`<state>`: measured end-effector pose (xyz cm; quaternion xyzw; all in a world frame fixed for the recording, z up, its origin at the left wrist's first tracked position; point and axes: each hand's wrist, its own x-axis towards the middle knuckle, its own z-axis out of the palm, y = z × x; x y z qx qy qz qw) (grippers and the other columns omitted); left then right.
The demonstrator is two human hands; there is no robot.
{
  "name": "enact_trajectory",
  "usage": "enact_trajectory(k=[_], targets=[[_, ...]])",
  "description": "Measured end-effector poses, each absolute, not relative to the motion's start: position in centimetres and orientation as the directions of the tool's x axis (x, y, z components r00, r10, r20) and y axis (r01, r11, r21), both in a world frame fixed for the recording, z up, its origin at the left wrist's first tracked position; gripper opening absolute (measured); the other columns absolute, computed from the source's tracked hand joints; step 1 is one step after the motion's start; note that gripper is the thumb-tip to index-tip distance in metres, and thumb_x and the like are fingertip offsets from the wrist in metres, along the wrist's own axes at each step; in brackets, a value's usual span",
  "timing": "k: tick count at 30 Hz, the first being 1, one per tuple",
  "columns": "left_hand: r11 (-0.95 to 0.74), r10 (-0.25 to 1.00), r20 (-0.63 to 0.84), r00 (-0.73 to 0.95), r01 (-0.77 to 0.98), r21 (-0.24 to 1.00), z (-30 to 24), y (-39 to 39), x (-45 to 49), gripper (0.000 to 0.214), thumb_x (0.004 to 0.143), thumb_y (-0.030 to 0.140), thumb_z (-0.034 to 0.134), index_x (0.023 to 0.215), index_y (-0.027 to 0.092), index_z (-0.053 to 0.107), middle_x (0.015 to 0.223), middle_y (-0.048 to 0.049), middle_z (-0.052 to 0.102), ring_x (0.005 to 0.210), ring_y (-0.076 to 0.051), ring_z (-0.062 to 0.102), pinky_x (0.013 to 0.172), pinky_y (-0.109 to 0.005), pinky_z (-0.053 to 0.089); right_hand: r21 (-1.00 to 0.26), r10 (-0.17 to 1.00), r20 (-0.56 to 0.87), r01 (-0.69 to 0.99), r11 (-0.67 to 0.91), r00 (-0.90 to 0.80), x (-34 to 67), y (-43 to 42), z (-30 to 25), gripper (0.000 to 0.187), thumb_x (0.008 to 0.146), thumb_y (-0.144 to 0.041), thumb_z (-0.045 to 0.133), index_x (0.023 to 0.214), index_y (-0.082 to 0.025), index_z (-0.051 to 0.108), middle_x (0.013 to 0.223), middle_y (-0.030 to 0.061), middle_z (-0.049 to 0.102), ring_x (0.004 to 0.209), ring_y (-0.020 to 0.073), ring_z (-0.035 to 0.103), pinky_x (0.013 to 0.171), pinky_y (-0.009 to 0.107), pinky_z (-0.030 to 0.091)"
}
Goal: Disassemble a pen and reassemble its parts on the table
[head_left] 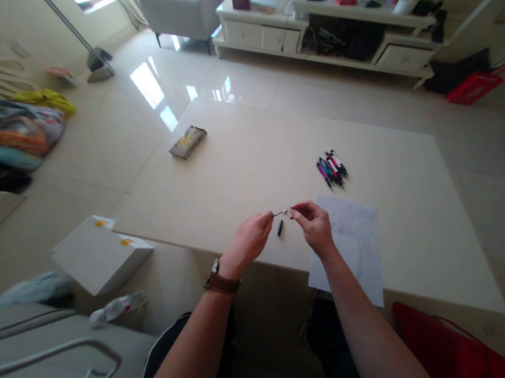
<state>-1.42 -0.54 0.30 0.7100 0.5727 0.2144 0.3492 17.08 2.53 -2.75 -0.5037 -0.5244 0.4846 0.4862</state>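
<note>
head view: the left hand (256,230) pinched a thin stick (278,214) over the table (250,160); the right hand's (313,225) grip at its tip was unclear. a loose pinch risked dropping it; a knock, rolling the black tube (280,228) away.

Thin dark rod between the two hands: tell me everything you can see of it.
The thin dark rod is slim and straight, with a paler, shiny, metallic-looking section at the end toward the right hand. The fingers of the left hand grip its other end and hide part of it. It slants slightly upward toward the right in the picture, in front of the white tabletop. Whether the right fingertips touch it, and its finer details, are too small to tell.
</note>
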Motion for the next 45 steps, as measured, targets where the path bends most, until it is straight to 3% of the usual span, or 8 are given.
enact_trajectory(k=[17, 22, 24, 28, 31, 35, 39, 45], targets=[[-0.168, 0.959, -0.069, 0.274, 0.751, 0.639, -0.1, -1.1, -2.1, 0.028, 0.105, 0.032, 0.036, 0.088, 0.022, 0.056, 0.082, -0.0030, 0.065, 0.075, -0.016, 0.057, 0.070, -0.029, 0.039, -0.982, 0.993, -0.015, 0.186, 0.007, -0.116, 16.5, 2.2, -3.2, 0.017, 0.082, -0.035, 0.073, 0.090, -0.021, 0.070, 0.082, 0.0026, 0.070, 0.074, 0.0170, 0.065, 0.072, 0.033, 0.053], [-0.154, 0.964, -0.077, 0.255, 0.768, 0.622, -0.3, -1.2, -1.9, 0.023, 0.103, 0.029, 0.039, 0.093, 0.021, 0.058, 0.085, -0.0043, 0.067, 0.078, -0.017, 0.059, 0.070, -0.029, 0.040, -0.980, 0.962, -0.069, 0.200, -0.016, -0.262, 16.4, 2.2, -3.2, 0.044, 0.076, -0.034, 0.077, 0.115, -0.024, 0.060, 0.091, 0.0021, 0.070, 0.078, 0.0174, 0.067, 0.073, 0.033, 0.055], [-0.110, 0.971, -0.097, 0.219, 0.769, 0.630, -0.3, -1.1, -2.0, 0.021, 0.103, 0.030, 0.041, 0.096, 0.021, 0.058, 0.087, -0.0050, 0.068, 0.078, -0.018, 0.060, 0.070, -0.029, 0.041, -0.945, 0.949, -0.142, 0.323, -0.046, -0.282, 16.7, 2.3, -3.8, 0.048, 0.074, -0.033, 0.077, 0.117, -0.024, 0.058, 0.091, 0.0022, 0.070, 0.075, 0.0173, 0.066, 0.070, 0.032, 0.054], [-0.050, 0.976, -0.133, 0.172, 0.772, 0.633, -0.3, -0.9, -2.3, 0.018, 0.101, 0.030, 0.044, 0.101, 0.020, 0.059, 0.089, -0.0063, 0.070, 0.080, -0.019, 0.063, 0.070, -0.029, 0.042, -0.738, 0.957, -0.239, 0.671, -0.068, -0.165, 16.8, 2.2, -6.2, 0.021, 0.079, -0.033, 0.070, 0.092, -0.022, 0.060, 0.073, -0.0001, 0.064, 0.066, 0.0173, 0.059, 0.066, 0.032, 0.047], [-0.036, 0.975, -0.148, 0.166, 0.773, 0.633, -0.2, -0.8, -2.3, 0.016, 0.100, 0.029, 0.045, 0.103, 0.020, 0.059, 0.088, -0.0064, 0.070, 0.081, -0.019, 0.064, 0.071, -0.030, 0.043, -0.672, 0.968, -0.200, 0.740, -0.022, -0.152, 15.8, 1.7, -7.9, 0.017, 0.076, -0.024, 0.069, 0.088, -0.022, 0.058, 0.069, -0.0015, 0.061, 0.064, 0.0170, 0.056, 0.065, 0.031, 0.043], [-0.024, 0.975, -0.156, 0.158, 0.775, 0.632, -0.2, -0.8, -2.4, 0.017, 0.100, 0.029, 0.045, 0.105, 0.020, 0.057, 0.088, -0.0065, 0.070, 0.081, -0.020, 0.064, 0.071, -0.030, 0.043, -0.793, 0.981, -0.119, 0.609, -0.001, -0.152, 14.3, 1.4, -7.9, 0.021, 0.077, -0.019, 0.062, 0.097, -0.022, 0.062, 0.071, -0.0012, 0.061, 0.065, 0.0172, 0.057, 0.067, 0.031, 0.045], [-0.003, 0.973, -0.177, 0.146, 0.780, 0.626, -0.1, -0.7, -2.6, 0.015, 0.100, 0.028, 0.046, 0.106, 0.020, 0.057, 0.089, -0.0069, 0.071, 0.081, -0.020, 0.064, 0.071, -0.030, 0.043, -0.983, 0.998, -0.058, 0.177, -0.056, -0.005, 14.5, 2.1, -6.2, 0.028, 0.081, -0.032, 0.066, 0.108, -0.022, 0.062, 0.083, -0.0002, 0.063, 0.075, 0.0166, 0.062, 0.073, 0.032, 0.051], [-0.020, 0.971, -0.172, 0.163, 0.780, 0.625, 0.1, -0.8, -2.5, 0.016, 0.101, 0.029, 0.044, 0.101, 0.020, 0.058, 0.089, -0.0069, 0.070, 0.081, -0.019, 0.063, 0.071, -0.030, 0.042, -0.961, 0.989, -0.083, -0.271, -0.046, 0.125, 15.1, 2.7, -4.5, 0.030, 0.080, -0.034, 0.074, 0.103, -0.026, 0.058, 0.086, -0.0033, 0.062, 0.075, 0.0112, 0.062, 0.075, 0.027, 0.052]])
